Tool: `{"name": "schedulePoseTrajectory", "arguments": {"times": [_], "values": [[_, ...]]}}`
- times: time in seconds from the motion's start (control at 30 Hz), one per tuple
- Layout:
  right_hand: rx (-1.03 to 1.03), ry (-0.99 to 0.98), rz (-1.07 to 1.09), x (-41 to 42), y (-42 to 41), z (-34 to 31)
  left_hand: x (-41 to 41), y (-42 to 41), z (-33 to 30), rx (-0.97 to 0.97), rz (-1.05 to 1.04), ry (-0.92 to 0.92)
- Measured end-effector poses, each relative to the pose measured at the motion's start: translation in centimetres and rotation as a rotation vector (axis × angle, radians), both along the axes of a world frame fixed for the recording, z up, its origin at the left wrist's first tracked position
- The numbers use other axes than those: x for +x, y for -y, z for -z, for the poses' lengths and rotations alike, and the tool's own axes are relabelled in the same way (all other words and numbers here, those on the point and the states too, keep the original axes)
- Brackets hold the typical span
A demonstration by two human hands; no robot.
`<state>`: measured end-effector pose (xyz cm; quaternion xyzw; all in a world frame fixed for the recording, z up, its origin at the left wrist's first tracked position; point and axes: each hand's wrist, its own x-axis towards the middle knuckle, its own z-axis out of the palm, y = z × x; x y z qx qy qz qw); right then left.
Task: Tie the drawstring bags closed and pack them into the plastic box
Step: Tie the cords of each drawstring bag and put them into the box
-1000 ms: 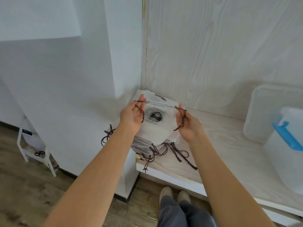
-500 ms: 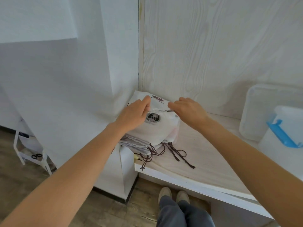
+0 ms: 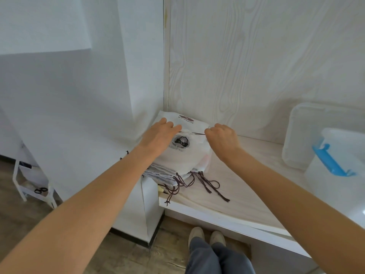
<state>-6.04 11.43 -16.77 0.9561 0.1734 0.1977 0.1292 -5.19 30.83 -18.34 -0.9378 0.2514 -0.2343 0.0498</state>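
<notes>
1. Since the earlier frames, both hands have been lowered onto the stack of bags (image 3: 177, 165); the top bag (image 3: 184, 153) is now laid flat.
2. Left hand (image 3: 158, 136): fingers extended, pressed on the top bag.
3. Right hand (image 3: 222, 140): fingers curled, the drawstring (image 3: 197, 133) pinched.
4. Risk: a hard pull may drag the stack off the shelf (image 3: 237, 200) edge, where cords already overhang.
5. The plastic box (image 3: 335, 184) stands well apart at right.

Scissors (image 3: 40, 190) lie on a white rack (image 3: 18, 181).
</notes>
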Motion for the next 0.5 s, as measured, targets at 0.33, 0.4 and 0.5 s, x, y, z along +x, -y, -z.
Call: {"name": "schedulePoseTrajectory", "arguments": {"times": [0.33,0.4,0.5], "values": [[0.638,-0.163,0.225,-1.3,-1.2,1.4,-0.7,1.7,-0.7,-0.378,-0.374,-0.208],[0.919,-0.286,0.263,-1.0,-1.1,1.0,-1.0,2.0,-1.2,-0.593,-0.497,-0.43],[1.286,-0.515,0.158,-1.6,-1.5,0.0,-1.2,2.4,-2.5,-1.124,-0.434,-0.737]]}}
